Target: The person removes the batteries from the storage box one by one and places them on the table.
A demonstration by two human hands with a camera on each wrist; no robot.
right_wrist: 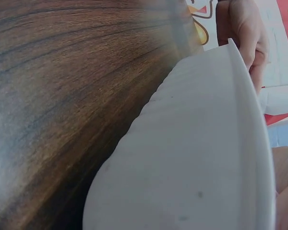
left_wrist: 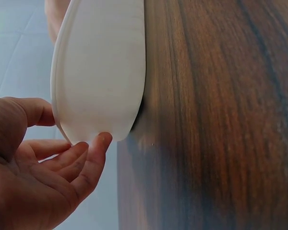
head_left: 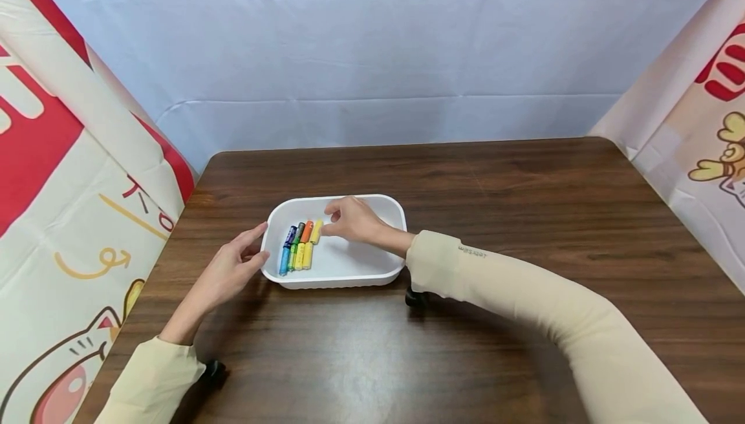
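Several small coloured batteries (head_left: 300,256) lie in two rows at the left side of a white plastic tray (head_left: 361,275). Blue, green, orange and yellow wrappers show. My right hand (head_left: 356,218) is over the tray, its thumb and fingers bent and apart beside the yellow battery (head_left: 316,231) at the end of the far row. Nothing shows between those fingers, and the tray wall hides most of that hand in the right wrist view. At the tray's left end, my left hand (head_left: 233,265) touches the outer wall and rim with thumb and loosely extended fingertips (left_wrist: 102,140).
The tray stands on a dark wood-grain table (head_left: 495,185). A pale cloth (head_left: 378,55) hangs behind the table. Printed cloths hang at the left (head_left: 70,172) and right. Black wrist-camera parts (head_left: 215,372) stick out under both sleeves.
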